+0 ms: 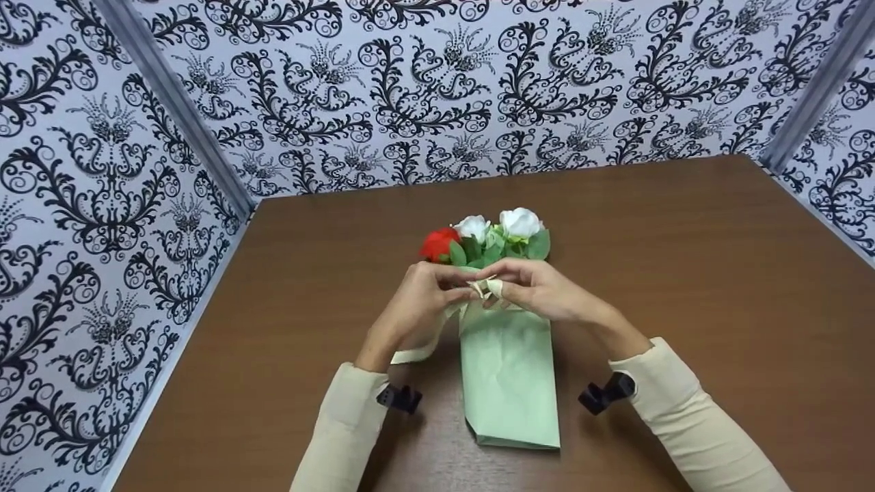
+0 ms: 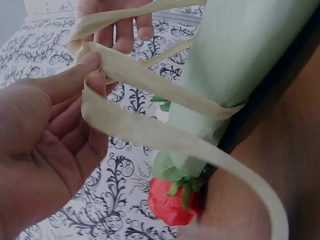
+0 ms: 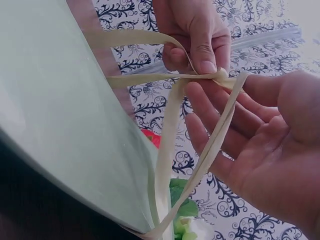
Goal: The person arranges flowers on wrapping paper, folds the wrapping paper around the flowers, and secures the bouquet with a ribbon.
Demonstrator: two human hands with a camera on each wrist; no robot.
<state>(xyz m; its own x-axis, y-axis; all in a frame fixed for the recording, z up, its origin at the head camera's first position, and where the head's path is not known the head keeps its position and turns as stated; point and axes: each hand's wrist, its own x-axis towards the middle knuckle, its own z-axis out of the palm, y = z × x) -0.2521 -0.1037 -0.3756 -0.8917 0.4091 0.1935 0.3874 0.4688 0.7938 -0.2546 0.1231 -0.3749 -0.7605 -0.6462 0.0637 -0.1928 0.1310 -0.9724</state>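
A bouquet wrapped in pale green paper (image 1: 509,383) lies on the table, its blooms pointing away from me. A red rose (image 1: 439,244) and two white flowers (image 1: 521,223) with green leaves show at its far end. A cream ribbon (image 2: 155,82) runs around the wrapping and is crossed and looped above it. My left hand (image 1: 425,295) pinches the ribbon between thumb and fingers. Close against it, my right hand (image 1: 547,290) holds a ribbon loop that passes over the thumb. One loose ribbon tail hangs left of the paper. Fingers partly hide the crossing.
The brown wooden table (image 1: 683,273) extends around the bouquet. Panels with black-and-white scroll patterns (image 1: 437,89) stand at the back and sides. Dark wrist-worn cameras (image 1: 607,393) sit at both cream sleeves.
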